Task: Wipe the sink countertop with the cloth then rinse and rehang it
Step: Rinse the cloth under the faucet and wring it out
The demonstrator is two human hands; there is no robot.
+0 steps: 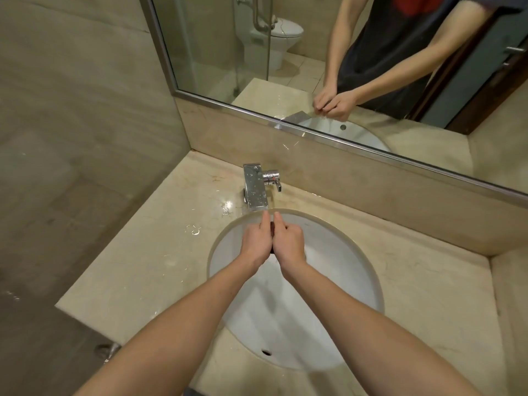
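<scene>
- Both forearms are reaching forward from the bottom edge and converging over the sink basin [288, 315], with the wrists nearly straight.
- The left hand [256, 243] and right hand [289, 242] are pressing side by side, backs up, just in front of the faucet [255, 187] spout.
- Each hand is pointing its index finger toward the spout while the other fingers are curling under.
- Both hands are clenching around the cloth [272, 227], which is showing only as a dark sliver squeezed between them, above the basin's far side.
- The mirror [223, 52] is reflecting the two hands bunched together.
- Water droplets are lying on the countertop [148, 261] left of the faucet.
- Whether water is running is unclear.
</scene>
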